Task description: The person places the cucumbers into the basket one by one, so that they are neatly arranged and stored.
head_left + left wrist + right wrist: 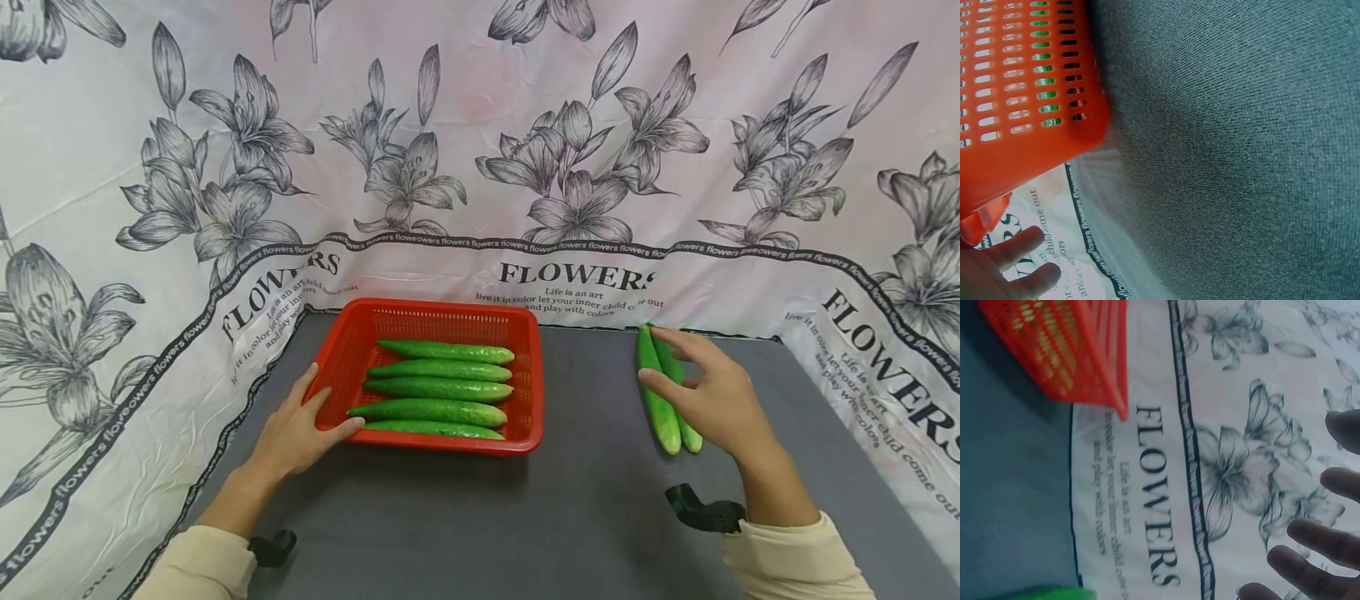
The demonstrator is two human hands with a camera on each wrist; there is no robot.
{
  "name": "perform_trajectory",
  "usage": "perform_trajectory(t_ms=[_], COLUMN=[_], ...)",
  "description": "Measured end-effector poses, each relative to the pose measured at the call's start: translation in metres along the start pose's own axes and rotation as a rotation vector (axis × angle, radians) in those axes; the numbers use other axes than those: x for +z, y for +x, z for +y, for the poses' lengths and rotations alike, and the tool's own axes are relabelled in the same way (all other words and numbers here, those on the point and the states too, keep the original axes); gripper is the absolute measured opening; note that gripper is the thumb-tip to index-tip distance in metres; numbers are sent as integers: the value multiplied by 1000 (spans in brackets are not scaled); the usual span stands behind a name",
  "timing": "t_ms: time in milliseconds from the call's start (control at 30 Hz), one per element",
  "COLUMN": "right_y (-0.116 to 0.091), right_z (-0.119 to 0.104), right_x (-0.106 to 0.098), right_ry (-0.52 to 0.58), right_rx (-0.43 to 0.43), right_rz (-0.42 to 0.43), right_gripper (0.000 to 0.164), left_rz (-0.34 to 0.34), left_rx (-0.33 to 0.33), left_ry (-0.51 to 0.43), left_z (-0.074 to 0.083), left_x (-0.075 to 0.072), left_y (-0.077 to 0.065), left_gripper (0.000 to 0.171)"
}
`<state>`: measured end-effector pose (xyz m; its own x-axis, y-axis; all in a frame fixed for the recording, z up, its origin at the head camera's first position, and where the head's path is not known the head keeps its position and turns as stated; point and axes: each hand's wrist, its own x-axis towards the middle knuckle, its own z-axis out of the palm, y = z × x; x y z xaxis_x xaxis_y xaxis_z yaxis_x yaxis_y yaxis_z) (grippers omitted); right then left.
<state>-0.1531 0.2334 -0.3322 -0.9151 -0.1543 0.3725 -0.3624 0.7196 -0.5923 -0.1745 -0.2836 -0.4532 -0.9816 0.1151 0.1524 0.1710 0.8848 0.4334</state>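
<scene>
A red plastic basket [534, 375] stands on the grey table, holding several green cucumbers [438, 388] laid side by side. At its left rim is my left hand [296, 433], thumb by the front corner and fingers spread; in the left wrist view two straight fingers [1019, 247] show beside the basket [1029, 144]. Two more cucumbers [658, 404] lie together at the right. My right hand [716, 396] hovers over them with thumb and fingers apart, holding nothing. In the right wrist view its fingers [1316, 544] are spread, and a blurred green edge of a cucumber [1054, 594] shows at the bottom.
A white cloth [570, 283] with printed flowers and lettering hangs behind and along the sides of the grey table [450, 525]. A dark strap [705, 510] is at the right wrist, and another dark piece [273, 548] at the left.
</scene>
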Motion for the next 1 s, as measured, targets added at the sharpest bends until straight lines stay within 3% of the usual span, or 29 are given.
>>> perform_trajectory(t_ms=[267, 467, 1000], right_y=[-5, -5, 0], right_z=[32, 61, 116], right_x=[-13, -13, -2], right_ry=[-67, -20, 14], right_rx=[163, 290, 446], right_rz=[4, -43, -149], right_gripper=[63, 68, 81], left_rz=[-5, -2, 2], left_rx=[-5, -3, 1], left_ry=[-8, -4, 3], left_z=[1, 2, 1], left_x=[-1, -1, -1], left_y=[-1, 0, 0], left_gripper=[90, 91, 90])
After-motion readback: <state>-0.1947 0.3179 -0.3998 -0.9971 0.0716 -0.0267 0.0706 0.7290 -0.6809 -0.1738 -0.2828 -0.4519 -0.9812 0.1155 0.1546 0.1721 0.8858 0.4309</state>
